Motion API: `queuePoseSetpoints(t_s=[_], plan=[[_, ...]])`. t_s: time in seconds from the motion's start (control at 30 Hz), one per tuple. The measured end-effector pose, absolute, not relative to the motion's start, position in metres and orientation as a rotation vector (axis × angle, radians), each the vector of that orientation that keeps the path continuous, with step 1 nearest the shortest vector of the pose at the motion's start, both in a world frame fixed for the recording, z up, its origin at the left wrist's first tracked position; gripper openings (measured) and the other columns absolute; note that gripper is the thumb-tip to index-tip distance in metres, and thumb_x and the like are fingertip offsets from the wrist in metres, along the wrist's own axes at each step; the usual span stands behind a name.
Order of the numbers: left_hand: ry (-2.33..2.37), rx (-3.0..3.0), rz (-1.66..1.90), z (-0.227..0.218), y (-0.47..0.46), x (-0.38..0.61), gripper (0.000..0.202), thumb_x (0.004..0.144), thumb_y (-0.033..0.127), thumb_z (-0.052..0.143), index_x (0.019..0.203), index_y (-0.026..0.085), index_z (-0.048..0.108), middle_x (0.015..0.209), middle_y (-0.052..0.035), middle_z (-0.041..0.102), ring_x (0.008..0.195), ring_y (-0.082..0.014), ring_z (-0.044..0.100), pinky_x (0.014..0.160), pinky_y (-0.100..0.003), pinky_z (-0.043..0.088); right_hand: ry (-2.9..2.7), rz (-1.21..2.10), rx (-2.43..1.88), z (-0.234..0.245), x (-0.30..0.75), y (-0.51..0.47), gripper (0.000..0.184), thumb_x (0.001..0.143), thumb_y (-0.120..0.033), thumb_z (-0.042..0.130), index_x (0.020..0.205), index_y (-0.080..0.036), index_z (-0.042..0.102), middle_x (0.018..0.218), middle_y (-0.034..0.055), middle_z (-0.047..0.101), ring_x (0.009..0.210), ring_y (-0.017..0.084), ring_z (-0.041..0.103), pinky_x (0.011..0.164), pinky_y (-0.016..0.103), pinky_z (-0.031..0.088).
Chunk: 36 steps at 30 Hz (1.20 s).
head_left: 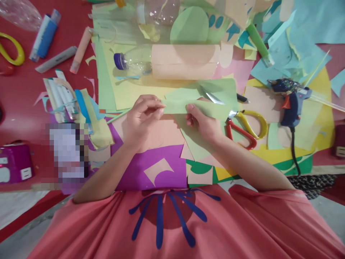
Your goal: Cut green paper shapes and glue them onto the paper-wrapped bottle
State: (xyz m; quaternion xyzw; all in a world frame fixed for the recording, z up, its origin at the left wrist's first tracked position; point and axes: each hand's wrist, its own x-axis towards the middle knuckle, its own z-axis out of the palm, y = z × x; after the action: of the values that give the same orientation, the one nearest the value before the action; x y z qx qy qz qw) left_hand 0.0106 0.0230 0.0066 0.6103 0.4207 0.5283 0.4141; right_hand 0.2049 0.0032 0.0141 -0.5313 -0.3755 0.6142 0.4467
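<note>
A light green paper strip (175, 107) is stretched level between my two hands, above the coloured sheets. My left hand (145, 115) pinches its left end between thumb and fingertips. My right hand (203, 120) grips the strip nearer its right end, thumb on top and fingers curled beneath. Just right of my right hand lie scissors (246, 126) with one yellow and one red handle, their blades pointing up-left and partly covered by the strip. Beyond my hands a clear plastic bottle (137, 60) with a purple cap lies on its side, wrapped in peach paper (185, 62).
A blue glue gun (292, 106) with a black cord rests at right. Markers (60, 95) and a phone-like blurred device (67, 151) lie at left. Purple paper (156, 162) and scraps spread in front of me. Another clear bottle (159, 12) lies at the back.
</note>
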Motion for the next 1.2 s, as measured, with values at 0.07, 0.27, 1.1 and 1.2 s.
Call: queuePoseSetpoints(t_s=[0.07, 0.27, 1.1, 1.2], plan=[[1.082, 1.513, 1.287, 0.008, 0.023, 0.010, 0.014, 0.084, 0.040, 0.076, 0.087, 0.027, 0.077, 0.094, -0.0022, 0.067, 0.092, -0.0135, 0.067, 0.080, -0.026, 0.056, -0.939, 1.516, -1.325, 0.014, 0.205, 0.003, 0.037, 0.086, -0.049, 0.071, 0.072, -0.024, 0.048, 0.064, -0.0049, 0.055, 0.051, 0.009, 0.051, 0.051, 0.025, 0.048], [1.128, 1.488, 1.249, 0.012, 0.023, 0.010, 0.006, 0.083, 0.029, 0.076, 0.086, 0.026, 0.079, 0.088, -0.0011, 0.070, 0.089, -0.0137, 0.068, 0.076, -0.026, 0.057, -0.939, 1.511, -1.329, 0.016, 0.205, 0.003, 0.035, 0.087, -0.047, 0.071, 0.072, -0.024, 0.050, 0.063, -0.0050, 0.056, 0.052, 0.009, 0.052, 0.052, 0.025, 0.049], [1.151, 1.479, 1.205, 0.018, 0.021, 0.012, 0.010, 0.083, 0.035, 0.077, 0.086, 0.026, 0.079, 0.089, -0.0031, 0.073, 0.085, -0.0147, 0.069, 0.076, -0.027, 0.058, -0.961, 1.497, -1.340, 0.022, 0.203, 0.004, 0.040, 0.083, -0.052, 0.074, 0.071, -0.024, 0.047, 0.061, -0.0052, 0.056, 0.050, 0.009, 0.052, 0.051, 0.026, 0.050], [1.180, 1.481, 1.199, 0.021, 0.020, 0.012, 0.007, 0.083, 0.031, 0.077, 0.087, 0.026, 0.079, 0.091, -0.0030, 0.074, 0.088, -0.0150, 0.070, 0.077, -0.027, 0.059, -0.951, 1.491, -1.350, 0.022, 0.203, 0.004, 0.040, 0.082, -0.051, 0.075, 0.070, -0.025, 0.047, 0.060, -0.0051, 0.056, 0.050, 0.010, 0.051, 0.051, 0.027, 0.050]])
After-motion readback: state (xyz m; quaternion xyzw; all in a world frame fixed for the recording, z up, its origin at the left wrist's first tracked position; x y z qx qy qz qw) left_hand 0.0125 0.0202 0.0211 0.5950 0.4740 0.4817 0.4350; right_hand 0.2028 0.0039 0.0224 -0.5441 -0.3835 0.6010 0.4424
